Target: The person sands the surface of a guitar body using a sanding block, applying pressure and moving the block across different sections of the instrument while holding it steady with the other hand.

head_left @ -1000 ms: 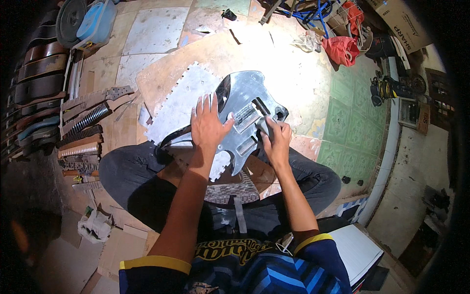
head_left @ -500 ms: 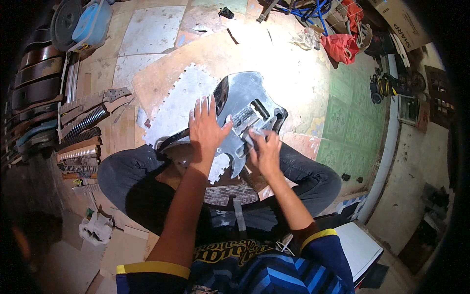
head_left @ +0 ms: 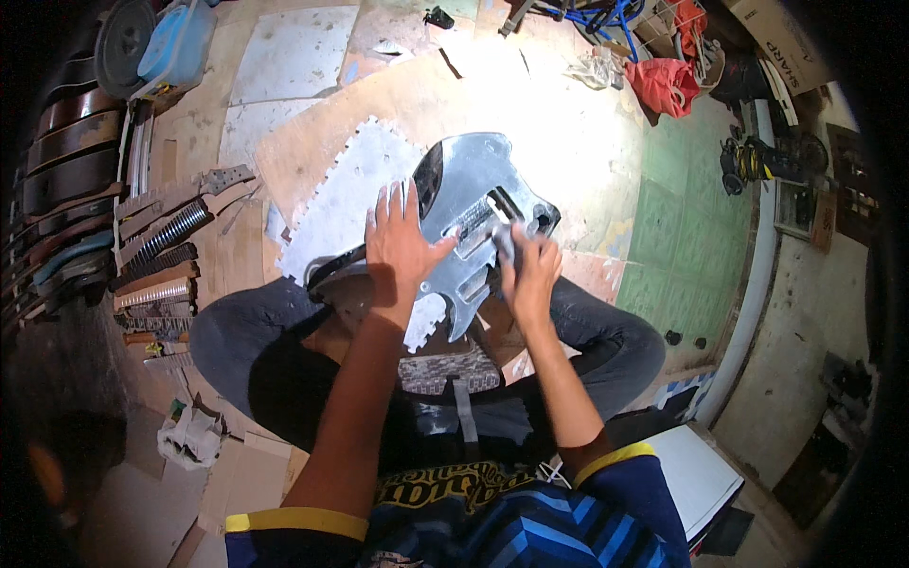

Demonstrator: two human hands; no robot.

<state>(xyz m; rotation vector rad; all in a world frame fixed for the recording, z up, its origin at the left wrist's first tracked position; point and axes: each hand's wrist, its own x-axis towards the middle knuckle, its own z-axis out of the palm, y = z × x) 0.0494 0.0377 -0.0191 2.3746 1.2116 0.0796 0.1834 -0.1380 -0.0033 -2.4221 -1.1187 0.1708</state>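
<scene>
A grey electric guitar body with pickup cutouts lies tilted over my crossed legs, pale dust in its cavities and its left edge dark and glossy. My left hand presses flat on the left part of the body, fingers stretched out and thumb spread toward the cutouts. On the right, my right hand closes round a small grey piece of sandpaper against the surface beside the cutouts. The fingers partly cover the sandpaper, and motion blurs it a little.
A white foam mat with toothed edges lies on a brown board under the guitar body. Guitar necks and dark guitar bodies are stacked at the left. A red bag sits far right.
My right hand has moved up and slightly right across the guitar body with the sandpaper, baring the lower cutout. My left hand stays in place.
</scene>
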